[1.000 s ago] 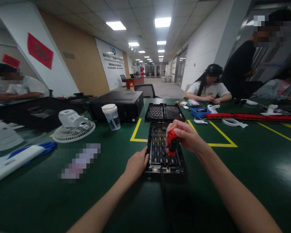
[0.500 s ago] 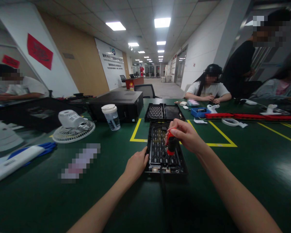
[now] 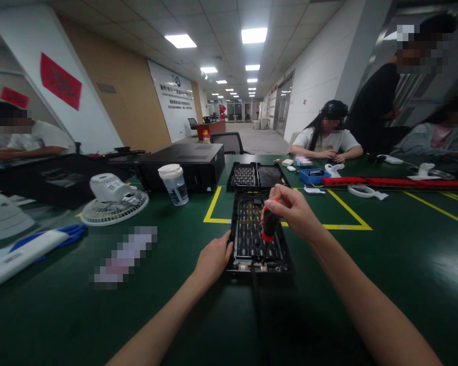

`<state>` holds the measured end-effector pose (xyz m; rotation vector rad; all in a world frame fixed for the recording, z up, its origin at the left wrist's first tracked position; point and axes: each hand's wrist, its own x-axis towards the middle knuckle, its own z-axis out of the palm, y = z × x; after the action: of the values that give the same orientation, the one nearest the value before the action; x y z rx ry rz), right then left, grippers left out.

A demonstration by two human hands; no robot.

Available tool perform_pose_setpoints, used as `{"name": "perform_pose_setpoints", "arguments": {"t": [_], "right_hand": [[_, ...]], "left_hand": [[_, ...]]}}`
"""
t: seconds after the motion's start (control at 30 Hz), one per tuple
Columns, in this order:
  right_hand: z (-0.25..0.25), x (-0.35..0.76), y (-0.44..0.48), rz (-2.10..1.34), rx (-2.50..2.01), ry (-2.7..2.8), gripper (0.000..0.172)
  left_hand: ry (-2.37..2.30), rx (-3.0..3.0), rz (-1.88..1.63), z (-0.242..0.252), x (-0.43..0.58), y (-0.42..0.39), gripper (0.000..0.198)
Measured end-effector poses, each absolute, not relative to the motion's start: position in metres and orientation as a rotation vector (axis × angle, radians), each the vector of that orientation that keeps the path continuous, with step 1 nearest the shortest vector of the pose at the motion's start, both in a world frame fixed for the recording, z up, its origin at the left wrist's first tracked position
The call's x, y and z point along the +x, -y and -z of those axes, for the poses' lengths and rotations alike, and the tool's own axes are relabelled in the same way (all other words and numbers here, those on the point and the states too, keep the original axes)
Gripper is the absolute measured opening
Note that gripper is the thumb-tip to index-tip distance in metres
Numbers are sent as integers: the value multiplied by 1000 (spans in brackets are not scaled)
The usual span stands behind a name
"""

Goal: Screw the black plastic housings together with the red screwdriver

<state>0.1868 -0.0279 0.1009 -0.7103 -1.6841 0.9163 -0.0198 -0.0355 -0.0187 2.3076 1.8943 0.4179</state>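
Note:
On the green table lies a black device (image 3: 248, 234) with rows of oval cells and metal parts at its near end. A dark cable runs from that end toward me. My left hand (image 3: 215, 255) grips the device's left edge. Above its right half, my right hand (image 3: 288, 208) is closed on a red and black screwdriver (image 3: 269, 226), which points down at the near right part. The screwdriver's tip is too small to make out. Just beyond the device is an open black case (image 3: 245, 175) with small bits in rows.
To the left are a lidded plastic cup (image 3: 174, 185), a white fan (image 3: 114, 198), a white tool (image 3: 26, 256) and a large black box (image 3: 183, 162). A blue tray (image 3: 314, 176) and red strips (image 3: 397, 183) lie back right. Several people are around the table.
The red and black screwdriver has turned a little in my right hand, whose fingers have shifted slightly. My left hand stays on the device's edge. The whole view has moved very slightly.

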Motion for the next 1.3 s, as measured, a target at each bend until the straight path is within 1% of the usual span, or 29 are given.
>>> {"name": "perform_pose_setpoints", "arguments": {"t": [0.53,0.63,0.77,0.83,0.93,1.17,1.3], "right_hand": [[-109,187,34,-640,-819,1779,30],[-108,185,36,-772,-786,1761,27],[-101,177,36,-1145,-615,1700,22],[-95,172,35,-1262,-505,1644,20],[-87,167,31,-1369,-379,1556,16],[-85,169,26,-1516,-188,1435,14],[-86,173,25,-1613,-192,1472,20]], "left_hand": [[-1905,2281,-405,17,-18,37,44],[-1902,2291,-406,18,-18,37,44],[-1899,2303,-413,18,-19,36,43],[-1904,2301,-409,18,-18,37,43],[-1910,2292,-382,16,-17,37,43],[-1918,2317,-363,15,-18,37,43],[-1917,2327,-358,16,-18,37,42]]}}
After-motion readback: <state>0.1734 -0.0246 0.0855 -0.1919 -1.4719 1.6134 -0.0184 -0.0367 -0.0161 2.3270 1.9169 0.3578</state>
